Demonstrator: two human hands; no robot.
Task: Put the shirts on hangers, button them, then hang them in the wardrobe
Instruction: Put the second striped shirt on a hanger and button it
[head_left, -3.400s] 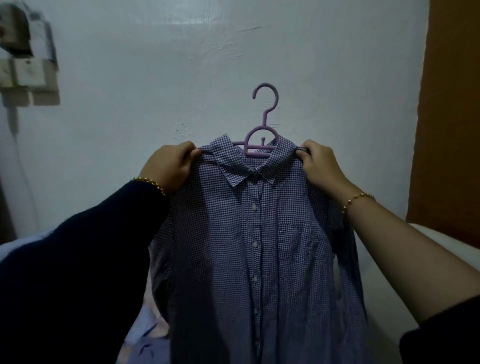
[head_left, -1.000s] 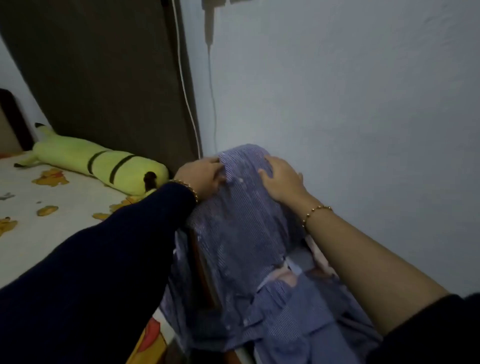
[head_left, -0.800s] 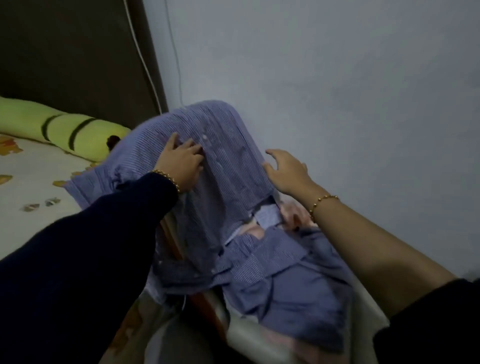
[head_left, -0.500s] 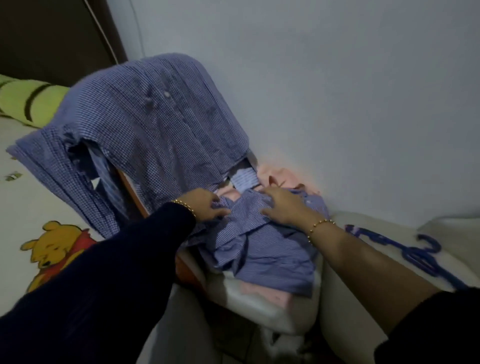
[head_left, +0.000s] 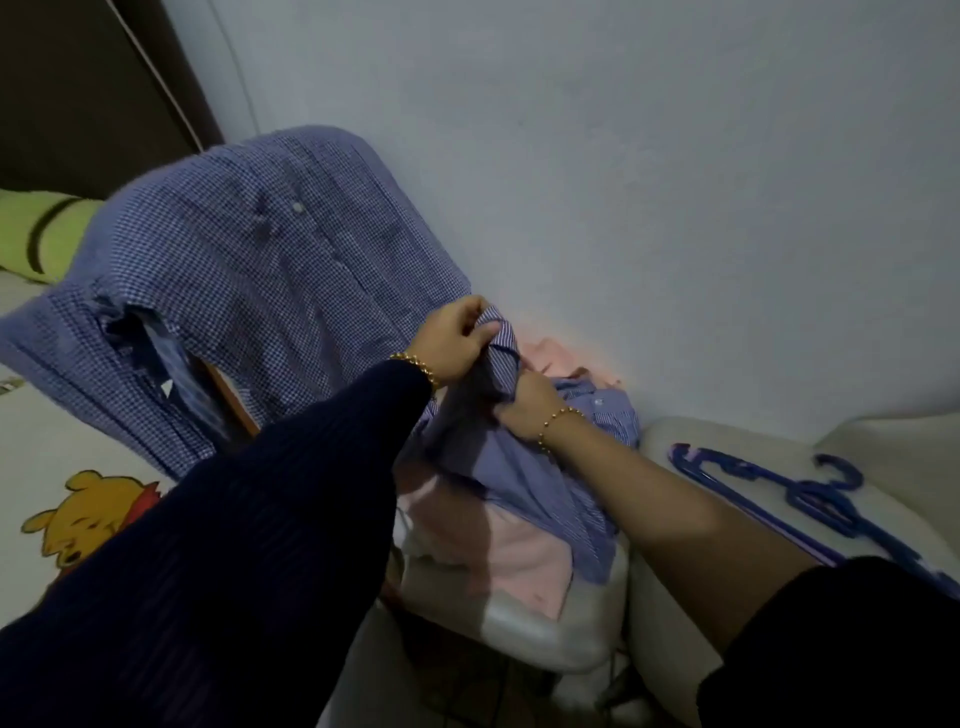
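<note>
- The left hand (head_left: 457, 338) and the right hand (head_left: 524, 408) both have their fingers curled tight round a bunched end of the striped shirt (head_left: 524, 483). They hold that end above the pile while the rest trails down over the seat.
- This shirt looks to be at the very start: off a hanger, crumpled, and not yet buttoned.
- The checked shirt (head_left: 249, 270) is draped over the chair back with its front placket closed. Whether a hanger sits inside it cannot be told from here.
- A pink garment (head_left: 519, 566) lies under the striped one on the white seat (head_left: 535, 634), running from the wall-side edge to the front edge; it is probably waiting its turn.
- Blue hangers (head_left: 810, 499) lie loose on the white cushion (head_left: 769, 439) to the right, near its far edge and well apart from both hands.
- No basket or box is in view; the seat alone carries the pile. The wardrobe is not in view, so all the hanging is probably left to do.
</note>
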